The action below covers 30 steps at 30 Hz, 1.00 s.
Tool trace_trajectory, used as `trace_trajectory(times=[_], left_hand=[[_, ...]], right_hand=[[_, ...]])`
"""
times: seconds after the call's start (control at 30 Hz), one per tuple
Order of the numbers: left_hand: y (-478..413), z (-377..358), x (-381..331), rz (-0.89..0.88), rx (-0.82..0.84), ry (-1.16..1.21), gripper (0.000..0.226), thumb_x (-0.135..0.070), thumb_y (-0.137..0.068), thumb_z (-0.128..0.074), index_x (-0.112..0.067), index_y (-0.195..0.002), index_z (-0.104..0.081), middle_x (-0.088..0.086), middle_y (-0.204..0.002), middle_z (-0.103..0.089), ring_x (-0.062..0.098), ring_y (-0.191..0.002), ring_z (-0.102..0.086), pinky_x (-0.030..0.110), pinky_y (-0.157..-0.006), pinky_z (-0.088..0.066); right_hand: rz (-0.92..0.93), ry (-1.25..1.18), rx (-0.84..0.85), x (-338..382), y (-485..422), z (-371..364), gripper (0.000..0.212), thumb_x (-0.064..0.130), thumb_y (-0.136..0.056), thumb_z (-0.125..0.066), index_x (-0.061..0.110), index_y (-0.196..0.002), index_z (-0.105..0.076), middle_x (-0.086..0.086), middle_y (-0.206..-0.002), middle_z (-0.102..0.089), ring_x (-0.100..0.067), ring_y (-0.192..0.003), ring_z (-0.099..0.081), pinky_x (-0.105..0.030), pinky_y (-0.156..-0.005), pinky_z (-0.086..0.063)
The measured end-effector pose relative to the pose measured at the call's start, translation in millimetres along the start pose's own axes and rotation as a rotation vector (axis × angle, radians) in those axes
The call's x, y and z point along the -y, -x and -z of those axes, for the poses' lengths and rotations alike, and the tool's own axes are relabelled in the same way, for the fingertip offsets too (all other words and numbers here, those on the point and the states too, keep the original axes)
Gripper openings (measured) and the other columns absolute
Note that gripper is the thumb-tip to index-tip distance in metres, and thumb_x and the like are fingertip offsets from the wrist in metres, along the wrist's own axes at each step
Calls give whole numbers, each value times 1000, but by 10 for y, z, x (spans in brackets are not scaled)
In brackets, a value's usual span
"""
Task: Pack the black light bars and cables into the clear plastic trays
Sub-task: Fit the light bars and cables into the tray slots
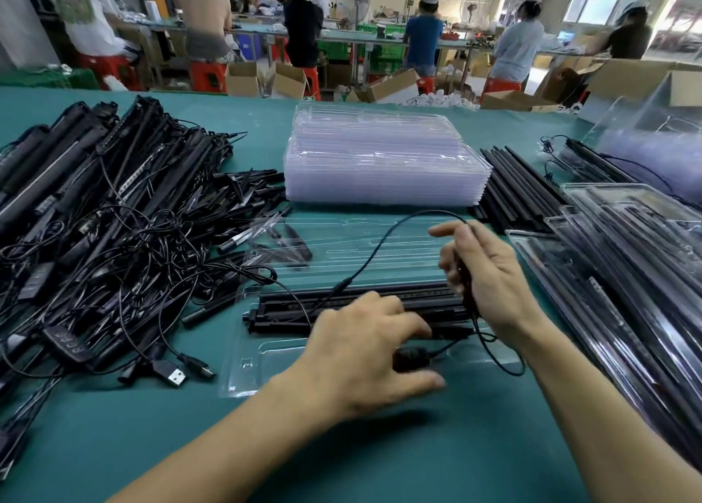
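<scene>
- Left hand (364, 354): lower centre of the frame, palm down. The fingers are spread and nearly straight, lying across the black light bars (342, 305). The thumb points right, beside a black block on the cable.
- Right hand (490, 274): right of centre. The fingers are curled round a thin black cable (380, 239), with the index finger stretched out to the left.
- The thin black cable arcs up and left from the right hand, then drops to a connector on the bars.
- The black light bars sit side by side in an open clear plastic tray (247, 365) on the teal table cover (152, 445).
- Stack of empty clear trays (380, 160): upper centre.
- Tangled pile of black bars and cables (95, 217): left.
- Filled clear trays (626, 274): right edge.
</scene>
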<state>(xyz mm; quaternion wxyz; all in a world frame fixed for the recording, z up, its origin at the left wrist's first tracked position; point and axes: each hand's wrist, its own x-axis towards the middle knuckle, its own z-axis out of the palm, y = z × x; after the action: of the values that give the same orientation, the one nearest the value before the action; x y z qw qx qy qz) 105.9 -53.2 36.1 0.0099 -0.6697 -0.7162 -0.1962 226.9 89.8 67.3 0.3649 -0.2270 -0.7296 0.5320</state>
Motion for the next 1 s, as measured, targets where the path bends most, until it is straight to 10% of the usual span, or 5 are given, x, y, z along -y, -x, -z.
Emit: trace_trajectory(times=[0.3, 0.43, 0.6, 0.77, 1.0], left_hand=[[-8, -66, 145, 11, 208, 127, 49, -65, -80, -62, -54, -127, -52, -19, -108, -48, -2, -109, -45, 28, -79, -42], [-18, -43, 112, -26, 64, 51, 45, -74, -78, -57, -45, -110, -66, -18, -98, -58, 2, -99, -53, 28, -73, -45], [-85, -60, 63, -237, -630, -43, 44, -62, -73, -74, -26, -98, -68, -3, -94, -57, 18, -84, -52, 30, -66, -46], [-280, 0, -65, -140, -288, 66, 99, -82, -67, -59, -46, -150, -19, -2, -155, -30, 20, -145, -29, 57, -115, -23], [-528, -121, -170, -60, 24, -75, 60, -75, -86, -25, -36, -127, -44, -5, -104, -61, 23, -103, -59, 40, -91, -39]], right_hand=[[-217, 1395, 258, -243, 442, 375, 57, 67, -89, -24, 34, -136, -32, 3, -120, -49, -24, -115, -46, -37, -94, -41], [-55, 1261, 238, -261, 652, 475, 57, 74, -83, -24, 33, -115, -47, 15, -104, -53, -14, -101, -51, -34, -87, -43], [77, 1019, 244, -239, 635, 577, 43, 67, -81, -40, 31, -96, -58, 20, -69, -47, -3, -75, -47, -29, -69, -39], [234, 928, 282, -192, 426, 506, 37, 59, -90, -53, 27, -74, -60, 20, -65, -53, -3, -65, -49, -24, -61, -40], [8, 735, 326, -227, 190, 396, 13, 28, -76, -77, 19, -75, -67, 0, -71, -65, -19, -70, -60, -45, -67, -50]])
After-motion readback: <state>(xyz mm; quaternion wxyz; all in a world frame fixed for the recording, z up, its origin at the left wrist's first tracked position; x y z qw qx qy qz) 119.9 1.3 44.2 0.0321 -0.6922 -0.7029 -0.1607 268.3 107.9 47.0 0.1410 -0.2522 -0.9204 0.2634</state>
